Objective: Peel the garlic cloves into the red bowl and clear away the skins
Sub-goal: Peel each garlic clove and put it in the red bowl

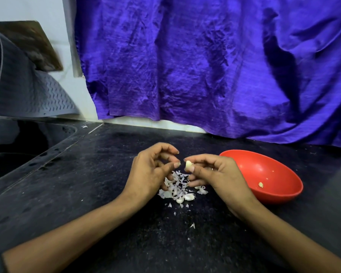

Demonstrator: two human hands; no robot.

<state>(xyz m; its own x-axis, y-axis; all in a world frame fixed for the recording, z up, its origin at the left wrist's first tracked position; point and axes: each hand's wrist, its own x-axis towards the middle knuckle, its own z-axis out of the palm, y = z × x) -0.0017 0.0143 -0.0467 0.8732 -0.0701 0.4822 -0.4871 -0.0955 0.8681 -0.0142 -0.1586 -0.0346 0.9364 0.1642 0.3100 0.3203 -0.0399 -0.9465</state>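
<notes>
My right hand pinches a pale garlic clove between thumb and fingertips, just above the counter. My left hand hovers beside it with fingers curled, its fingertips a little left of the clove and holding nothing I can see. Below both hands lies a heap of white garlic skins with two unpeeled cloves at its near edge. The red bowl stands to the right, touching my right wrist area, with one peeled clove inside.
The black counter carries scattered skin flakes toward me. A dark sink lies at the left, with a grey ridged mat hanging above it. Purple cloth drapes the back wall down to the counter.
</notes>
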